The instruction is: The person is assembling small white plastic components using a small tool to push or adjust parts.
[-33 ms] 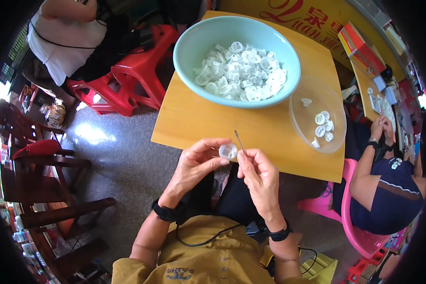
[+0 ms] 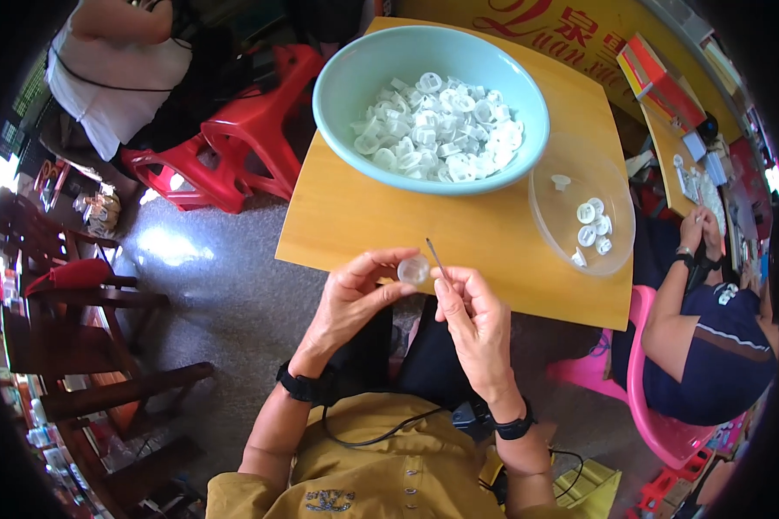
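Between thumb and fingers, my left hand pinches a small round translucent plastic piece by its rim. My right hand grips a thin metal pick-like tool, its tip pointing up and away from me, just right of the piece and apart from it. Both hands are over the near edge of a wooden table. Beyond them stands a large pale blue basin with many similar white and clear plastic pieces in it.
Right of the basin, a shallow clear round tray holds several white pieces. A co-worker sits at the right on a pink chair. Red stools and another person are at the far left, with wooden chairs nearer.
The round plastic piece has shifted slightly left and up with my left hand, turning a little. The pick has moved slightly left; my grips are unchanged.
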`<state>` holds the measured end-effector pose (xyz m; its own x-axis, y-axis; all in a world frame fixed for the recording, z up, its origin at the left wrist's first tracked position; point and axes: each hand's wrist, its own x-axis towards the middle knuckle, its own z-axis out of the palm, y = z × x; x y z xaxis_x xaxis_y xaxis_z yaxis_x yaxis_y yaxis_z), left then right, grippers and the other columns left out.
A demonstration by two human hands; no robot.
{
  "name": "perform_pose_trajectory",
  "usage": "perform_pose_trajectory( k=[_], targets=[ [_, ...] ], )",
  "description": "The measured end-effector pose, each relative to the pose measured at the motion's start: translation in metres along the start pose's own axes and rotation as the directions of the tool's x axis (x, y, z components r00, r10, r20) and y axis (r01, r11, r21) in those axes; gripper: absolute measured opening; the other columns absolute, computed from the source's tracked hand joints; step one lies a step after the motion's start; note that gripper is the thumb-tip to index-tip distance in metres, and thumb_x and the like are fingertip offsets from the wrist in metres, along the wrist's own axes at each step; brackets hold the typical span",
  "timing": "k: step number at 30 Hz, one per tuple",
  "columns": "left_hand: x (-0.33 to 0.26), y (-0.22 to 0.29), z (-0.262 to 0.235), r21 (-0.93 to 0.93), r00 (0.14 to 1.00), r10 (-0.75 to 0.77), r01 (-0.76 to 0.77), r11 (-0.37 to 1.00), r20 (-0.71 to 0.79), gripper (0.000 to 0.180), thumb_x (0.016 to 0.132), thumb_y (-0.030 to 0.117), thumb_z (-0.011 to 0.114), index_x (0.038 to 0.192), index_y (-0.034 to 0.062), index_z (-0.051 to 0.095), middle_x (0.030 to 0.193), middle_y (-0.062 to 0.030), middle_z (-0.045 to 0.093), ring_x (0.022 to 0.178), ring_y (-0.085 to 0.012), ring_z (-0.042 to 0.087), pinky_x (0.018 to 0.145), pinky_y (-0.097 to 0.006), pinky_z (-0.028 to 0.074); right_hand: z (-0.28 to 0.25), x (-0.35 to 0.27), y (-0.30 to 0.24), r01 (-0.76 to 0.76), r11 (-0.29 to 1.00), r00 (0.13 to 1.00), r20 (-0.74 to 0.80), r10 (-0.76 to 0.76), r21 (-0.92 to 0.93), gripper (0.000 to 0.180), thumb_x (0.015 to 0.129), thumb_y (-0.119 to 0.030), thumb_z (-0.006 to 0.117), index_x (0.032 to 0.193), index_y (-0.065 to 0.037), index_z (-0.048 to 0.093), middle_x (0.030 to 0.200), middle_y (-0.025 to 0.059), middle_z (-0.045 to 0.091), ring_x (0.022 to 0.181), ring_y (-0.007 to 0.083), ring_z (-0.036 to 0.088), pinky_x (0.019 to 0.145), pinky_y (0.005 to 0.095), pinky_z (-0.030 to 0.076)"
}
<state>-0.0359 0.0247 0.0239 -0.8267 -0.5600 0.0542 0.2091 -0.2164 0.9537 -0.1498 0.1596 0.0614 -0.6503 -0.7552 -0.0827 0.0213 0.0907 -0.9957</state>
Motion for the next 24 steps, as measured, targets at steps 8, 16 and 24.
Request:
perform_pose_trajectory(
  k=[8,16,24],
  targets=[
    [0.016,-0.002,-0.019,0.631,0.998,0.057,-0.053,0.774,0.013,0.038,0.083,-0.002,0.066,0.120,0.0053,0.063,0.109,-0.0082,0.064,0.096,-0.0183,0.059,0.084,-0.028,0.049,-0.005,0.003,0.012,0.321,0.713,0.937,0.101,-0.333,-0.624,0.019,0.089,-0.008,0.060,0.108,-0.006,0.063,0.086,0.0107,0.067,0.072,0.0275,0.065,0.062,0.0343,0.053],
    [0.021,0.005,-0.014,0.684,0.998,0.053,-0.063,0.727,0.037,0.037,0.082,0.000,0.066,0.119,0.0079,0.065,0.106,-0.0092,0.067,0.095,-0.0223,0.059,0.084,-0.031,0.048,-0.002,0.013,0.026,0.406,0.507,0.887,0.195,-0.418,-0.760,0.031,0.080,-0.011,0.068,0.111,-0.009,0.065,0.083,0.0051,0.067,0.069,0.0215,0.065,0.060,0.0305,0.052],
    [0.020,0.004,-0.017,0.681,0.997,0.047,-0.079,0.728,0.065,0.038,0.084,-0.002,0.064,0.122,0.0057,0.063,0.110,-0.0091,0.064,0.101,-0.0188,0.059,0.086,-0.028,0.046,0.000,0.015,0.023,0.368,0.531,0.918,0.207,-0.339,-0.763,0.031,0.080,-0.009,0.067,0.111,-0.007,0.065,0.085,0.0066,0.067,0.069,0.0233,0.066,0.061,0.0312,0.053]
  ],
)
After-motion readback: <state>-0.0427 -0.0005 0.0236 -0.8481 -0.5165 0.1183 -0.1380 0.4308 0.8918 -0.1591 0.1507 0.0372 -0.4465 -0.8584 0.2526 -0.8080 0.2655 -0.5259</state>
